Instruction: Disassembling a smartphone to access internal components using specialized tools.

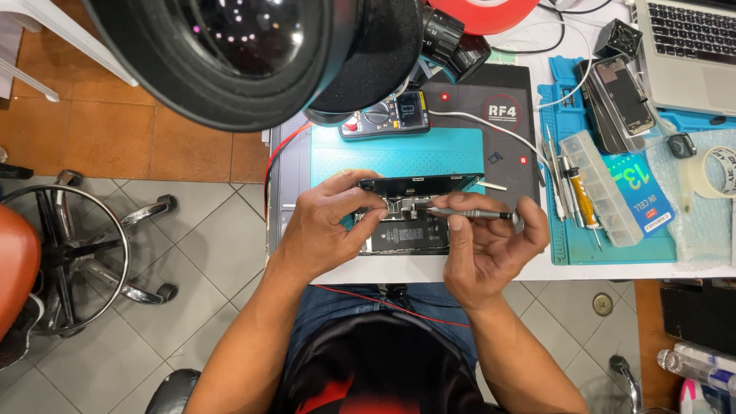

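Observation:
An opened smartphone [406, 222] with its black battery and circuit board exposed lies on a teal work mat [399, 157] at the desk's near edge. My left hand [326, 222] grips the phone's left side, thumb and fingers on its frame. My right hand [491, 241] pinches a thin grey screwdriver [475, 214], held almost level, its tip pointing left onto the board near the phone's top.
A microscope head [245, 54] hangs over the desk's far left. A multimeter [387, 115] sits behind the mat. To the right lie a clear parts box [602, 188], another phone [622, 93], tape roll [717, 172] and laptop [690, 46]. A stool [69, 253] stands left.

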